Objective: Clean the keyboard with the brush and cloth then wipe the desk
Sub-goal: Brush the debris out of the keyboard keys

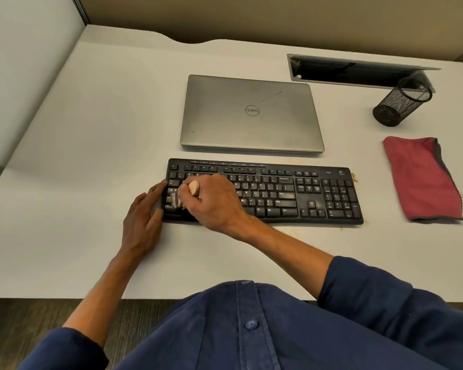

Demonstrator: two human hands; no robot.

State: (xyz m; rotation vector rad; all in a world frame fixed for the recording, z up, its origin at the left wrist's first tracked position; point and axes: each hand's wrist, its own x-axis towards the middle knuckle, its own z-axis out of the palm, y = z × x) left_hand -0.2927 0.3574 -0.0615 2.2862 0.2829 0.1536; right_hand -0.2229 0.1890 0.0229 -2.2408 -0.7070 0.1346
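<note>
right hand (214,200) holds brush (190,192) bristles-down on crosswise keyboard (292,193).

keyboard (292,193): black, full-size with number pad, flat on the table just in front of a closed laptop; long side runs left-right; its left end is partly covered by the hands.
brush (190,192): small, pale wooden handle with its rounded end up; bristles blurred, down on the keys at the keyboard's left end; held in the right grip (214,201).
cloth (422,180): red with a dark edge, folded, frayed threads at one corner; lies flat on the table to the right of the keyboard, apart from it.
table (91,129): white, smooth; a few brownish crumbs beside the keyboard's right end.
</note>
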